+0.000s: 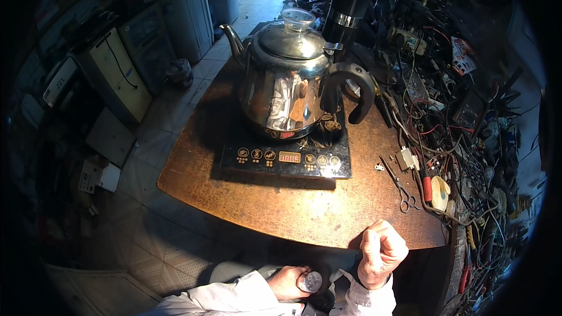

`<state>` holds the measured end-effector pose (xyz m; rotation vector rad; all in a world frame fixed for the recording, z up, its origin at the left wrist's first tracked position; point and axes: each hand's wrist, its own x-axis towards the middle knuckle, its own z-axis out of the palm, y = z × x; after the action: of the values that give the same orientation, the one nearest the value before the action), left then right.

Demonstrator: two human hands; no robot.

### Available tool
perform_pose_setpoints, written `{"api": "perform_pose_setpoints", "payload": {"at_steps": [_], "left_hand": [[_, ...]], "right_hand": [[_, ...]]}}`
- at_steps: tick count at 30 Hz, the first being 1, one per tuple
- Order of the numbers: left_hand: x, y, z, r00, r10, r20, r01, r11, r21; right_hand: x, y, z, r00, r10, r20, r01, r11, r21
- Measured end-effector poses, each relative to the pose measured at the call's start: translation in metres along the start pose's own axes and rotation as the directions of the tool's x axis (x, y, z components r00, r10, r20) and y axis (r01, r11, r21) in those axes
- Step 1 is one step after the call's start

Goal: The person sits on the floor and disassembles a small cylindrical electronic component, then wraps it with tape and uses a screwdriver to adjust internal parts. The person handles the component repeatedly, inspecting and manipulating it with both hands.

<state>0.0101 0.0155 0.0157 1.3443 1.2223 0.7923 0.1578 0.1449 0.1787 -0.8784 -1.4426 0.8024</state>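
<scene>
A shiny steel kettle [287, 82] with a black handle and a clear lid knob stands on a black induction cooker [281, 167], whose red display is lit. My right hand [380, 251] is curled into a fist at the table's near edge, and nothing shows in it. Below that edge, close to my body, my left hand [287, 282] is closed around a small cylinder with a round, shiny, glassy end [309, 282], perhaps a flashlight. Most of the cylinder is hidden by my fingers. Neither hand touches the kettle or the cooker.
On the wooden table [193, 169], scissors [404, 196], a white plug [407, 158] and a red-handled tool [427, 186] lie right of the cooker. Tangled wires and parts [451, 117] heap up along the right. Old appliances [114, 70] line the left across a tiled floor [181, 117].
</scene>
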Motion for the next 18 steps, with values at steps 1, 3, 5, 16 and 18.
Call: {"api": "perform_pose_setpoints", "payload": {"at_steps": [1, 3, 5, 16, 18], "left_hand": [[0.0002, -0.0008, -0.0001, 1.0, 0.004, 0.002, -0.004, 1.0, 0.002], [0.0, -0.0017, 0.0, 1.0, 0.006, 0.004, -0.006, 1.0, 0.002], [-0.0003, -0.0023, 0.0004, 1.0, 0.001, 0.003, -0.001, 1.0, 0.0], [-0.0003, -0.0041, 0.0013, 0.999, 0.036, -0.004, -0.036, 0.999, 0.03], [0.0001, -0.0008, 0.0003, 0.999, 0.039, -0.003, -0.039, 0.999, 0.025]], "right_hand": [[0.0003, -0.001, 0.0005, 1.0, 0.004, -0.003, -0.003, 1.0, 0.004], [0.0013, -0.0035, 0.0024, 1.0, 0.01, -0.008, -0.01, 1.0, 0.011], [0.0024, -0.0046, 0.0035, 1.0, 0.0, -0.007, 0.0, 1.0, 0.007], [0.0012, 0.0012, 0.0007, 1.0, -0.024, 0.003, 0.024, 1.0, 0.007], [0.001, 0.0018, 0.001, 1.0, -0.027, -0.004, 0.027, 1.0, 0.007]]}}
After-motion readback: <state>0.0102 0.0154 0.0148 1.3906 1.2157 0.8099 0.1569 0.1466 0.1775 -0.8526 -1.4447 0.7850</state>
